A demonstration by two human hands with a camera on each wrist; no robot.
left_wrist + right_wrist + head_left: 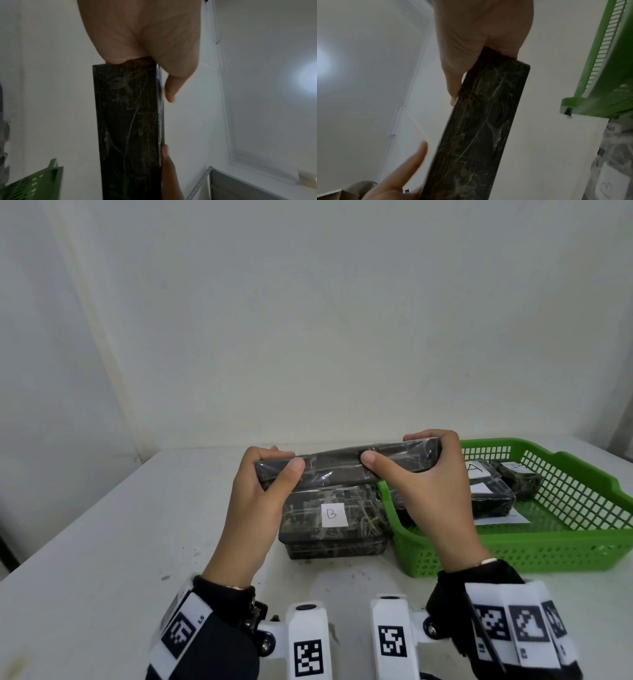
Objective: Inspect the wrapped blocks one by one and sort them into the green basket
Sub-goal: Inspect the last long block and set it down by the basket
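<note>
The white, scuffed worktop (102, 542) is carrying everything. To the right of the grip, a green perforated plastic basket (548, 549) is holding three dark wrapped blocks (493, 498) with white paper labels. Just beneath the grip, a rectangular block marked B (332, 518) is lying flat, its film crinkled and glossy. Both hands are holding a long, slab-shaped wrapped block (342, 470) edge-on above it: the left hand (253, 508) is clamping one end, the right hand (428, 491) the other, thumbs on the near face, fingers curled over the top.
</note>
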